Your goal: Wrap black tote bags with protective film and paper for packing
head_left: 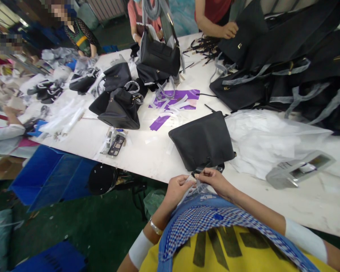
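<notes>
A black handbag (202, 140) lies flat on the white table (147, 151) right in front of me. My left hand (177, 189) and my right hand (212, 179) meet at the table's near edge, just below the bag. Both pinch a thin clear plastic strip (197, 186) near the bag's strap end. The fingers of both hands are closed on it. A bracelet sits on my left wrist.
More black handbags (120, 107) stand mid-table, and a big heap (294, 64) fills the far right. White wrapping paper (269, 139), a tape dispenser (297, 170) and purple sheets (175, 100) lie nearby. Other people work at the far side and left. Blue crates (48, 177) stand on the floor.
</notes>
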A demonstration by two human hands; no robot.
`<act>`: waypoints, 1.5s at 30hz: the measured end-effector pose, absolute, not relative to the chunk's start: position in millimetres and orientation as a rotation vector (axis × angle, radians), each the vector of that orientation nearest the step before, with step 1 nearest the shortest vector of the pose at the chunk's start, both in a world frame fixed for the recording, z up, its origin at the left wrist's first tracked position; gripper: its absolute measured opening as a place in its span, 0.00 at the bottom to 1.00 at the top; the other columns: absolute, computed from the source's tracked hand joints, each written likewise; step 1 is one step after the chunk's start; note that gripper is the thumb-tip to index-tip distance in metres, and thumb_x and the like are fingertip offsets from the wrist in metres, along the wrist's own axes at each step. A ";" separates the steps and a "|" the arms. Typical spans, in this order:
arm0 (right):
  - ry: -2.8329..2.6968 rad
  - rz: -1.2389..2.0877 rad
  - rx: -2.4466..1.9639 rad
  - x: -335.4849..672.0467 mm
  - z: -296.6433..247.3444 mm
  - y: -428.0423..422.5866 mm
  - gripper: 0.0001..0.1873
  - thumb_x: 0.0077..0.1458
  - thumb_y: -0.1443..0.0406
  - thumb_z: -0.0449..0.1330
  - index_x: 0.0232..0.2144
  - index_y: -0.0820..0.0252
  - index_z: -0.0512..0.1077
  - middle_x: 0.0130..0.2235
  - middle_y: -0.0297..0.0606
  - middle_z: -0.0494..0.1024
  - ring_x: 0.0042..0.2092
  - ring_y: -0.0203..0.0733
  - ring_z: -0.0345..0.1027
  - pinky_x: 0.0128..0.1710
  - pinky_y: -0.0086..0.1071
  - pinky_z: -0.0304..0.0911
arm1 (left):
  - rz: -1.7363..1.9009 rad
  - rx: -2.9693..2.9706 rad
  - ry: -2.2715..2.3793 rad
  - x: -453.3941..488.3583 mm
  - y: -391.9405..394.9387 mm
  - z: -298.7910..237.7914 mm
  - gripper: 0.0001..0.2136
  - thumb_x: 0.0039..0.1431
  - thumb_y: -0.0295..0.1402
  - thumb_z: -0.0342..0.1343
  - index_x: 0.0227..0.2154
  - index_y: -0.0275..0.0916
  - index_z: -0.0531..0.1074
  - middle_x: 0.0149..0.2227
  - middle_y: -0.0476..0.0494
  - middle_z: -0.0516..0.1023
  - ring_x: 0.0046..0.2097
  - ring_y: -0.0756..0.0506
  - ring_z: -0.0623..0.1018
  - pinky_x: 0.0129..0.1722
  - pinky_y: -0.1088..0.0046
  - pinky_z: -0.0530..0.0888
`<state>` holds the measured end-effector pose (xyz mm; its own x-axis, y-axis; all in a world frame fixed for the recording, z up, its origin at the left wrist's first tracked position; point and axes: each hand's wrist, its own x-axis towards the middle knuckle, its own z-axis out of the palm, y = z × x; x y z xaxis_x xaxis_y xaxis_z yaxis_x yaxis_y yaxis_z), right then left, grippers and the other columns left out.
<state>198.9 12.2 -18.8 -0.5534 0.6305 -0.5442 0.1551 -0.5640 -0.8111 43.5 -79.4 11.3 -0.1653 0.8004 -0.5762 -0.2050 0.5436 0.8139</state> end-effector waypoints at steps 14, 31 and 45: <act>-1.395 2.125 -1.237 198.5 -17.2 13.9 0.19 0.44 0.53 0.69 0.23 0.61 0.69 0.24 0.31 0.72 0.27 0.36 0.63 0.29 0.31 0.56 | 0.935 0.687 1.602 39.1 -80.1 1.3 0.13 0.52 0.41 0.62 0.32 0.33 0.77 0.29 0.42 0.81 0.33 0.43 0.80 0.32 0.73 0.74; -1.140 2.225 -1.284 196.2 -14.8 11.6 0.20 0.42 0.53 0.70 0.22 0.61 0.69 0.23 0.31 0.69 0.26 0.34 0.59 0.28 0.30 0.54 | 0.891 0.834 1.569 26.7 -84.7 2.9 0.13 0.52 0.34 0.60 0.40 0.34 0.77 0.40 0.41 0.81 0.42 0.42 0.79 0.47 0.67 0.73; -1.287 2.127 -1.231 199.2 -14.7 8.9 0.19 0.44 0.53 0.69 0.21 0.61 0.68 0.22 0.29 0.67 0.26 0.34 0.58 0.28 0.30 0.53 | 0.870 0.473 1.348 36.3 -88.1 2.4 0.19 0.47 0.46 0.65 0.32 0.32 0.75 0.30 0.42 0.79 0.32 0.46 0.76 0.36 0.72 0.71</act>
<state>199.2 8.9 -14.7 -0.5525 0.6735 -0.4911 0.1222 -0.5173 -0.8470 36.3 -88.1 2.4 -0.0136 0.7685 -0.6397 -0.2663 0.6138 0.7432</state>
